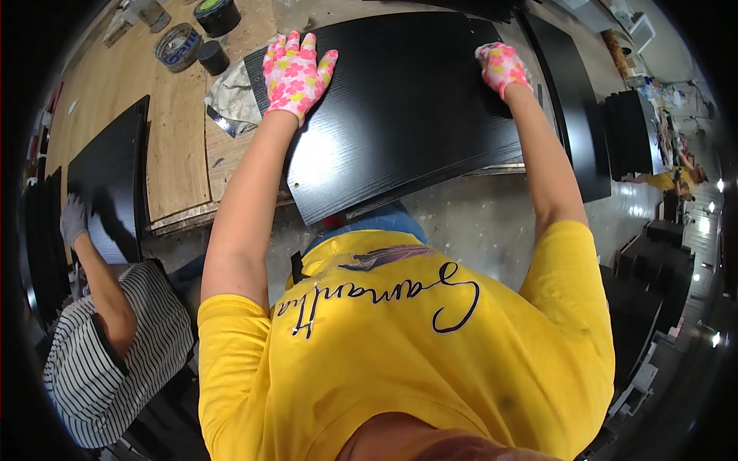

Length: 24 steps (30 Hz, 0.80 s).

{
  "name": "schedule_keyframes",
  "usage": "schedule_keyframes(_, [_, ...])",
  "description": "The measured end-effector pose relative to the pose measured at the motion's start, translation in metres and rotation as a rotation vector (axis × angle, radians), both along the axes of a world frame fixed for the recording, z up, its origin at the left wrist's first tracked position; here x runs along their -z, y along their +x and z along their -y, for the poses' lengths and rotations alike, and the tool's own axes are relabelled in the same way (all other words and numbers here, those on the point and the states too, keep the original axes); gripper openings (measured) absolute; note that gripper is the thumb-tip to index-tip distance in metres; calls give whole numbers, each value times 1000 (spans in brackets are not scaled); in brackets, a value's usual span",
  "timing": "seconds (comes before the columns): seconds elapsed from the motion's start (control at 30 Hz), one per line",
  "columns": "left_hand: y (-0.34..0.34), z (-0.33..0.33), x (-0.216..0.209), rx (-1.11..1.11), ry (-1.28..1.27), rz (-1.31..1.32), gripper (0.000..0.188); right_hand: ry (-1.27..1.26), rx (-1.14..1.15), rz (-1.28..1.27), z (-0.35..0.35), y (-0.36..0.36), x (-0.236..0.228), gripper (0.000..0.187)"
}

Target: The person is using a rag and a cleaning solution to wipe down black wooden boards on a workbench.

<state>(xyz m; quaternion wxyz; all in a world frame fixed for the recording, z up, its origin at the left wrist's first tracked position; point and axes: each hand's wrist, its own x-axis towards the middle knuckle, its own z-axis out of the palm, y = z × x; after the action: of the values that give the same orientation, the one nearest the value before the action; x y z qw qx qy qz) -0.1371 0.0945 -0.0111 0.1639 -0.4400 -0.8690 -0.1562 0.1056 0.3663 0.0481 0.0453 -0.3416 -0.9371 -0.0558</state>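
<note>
A large black wood-grain panel [400,100] lies in front of me, its near edge reaching past the table edge. My left hand [296,77], in a pink-and-yellow flowered glove, rests flat on the panel's left part with fingers spread. At the far right of the panel, my right hand [503,67] wears a matching glove and is closed with its fingers curled. Pale crumpled material, apparently a rag, shows around its edges against the black surface. Next to my left hand, a grey-white cloth [233,96] lies crumpled on the table, partly beside the panel's left edge.
On the wooden table [177,146] stand a clear tub [178,48], a small black cup [213,58] and a dark can [217,15]. Another black panel [565,100] stands at right. At left, a co-worker's gloved hand [74,219] touches a black panel [115,180].
</note>
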Motion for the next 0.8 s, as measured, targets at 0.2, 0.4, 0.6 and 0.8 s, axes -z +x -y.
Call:
schedule_keyframes(0.2, [-5, 1, 1, -14, -32, 22, 64, -17, -176, 122, 38, -10, 7, 21])
schedule_keyframes(0.4, [-2, -2, 5, -5, -14, -20, 61, 48, -84, 242, 26, -17, -19, 24])
schedule_keyframes(0.6, [-3, -4, 1, 24, 22, -6, 62, 48, -73, 349, 1, -20, -10, 25])
schedule_keyframes(0.8, [-1, -3, -4, 35, 47, 22, 62, 109, -74, 347, -17, -4, -15, 18])
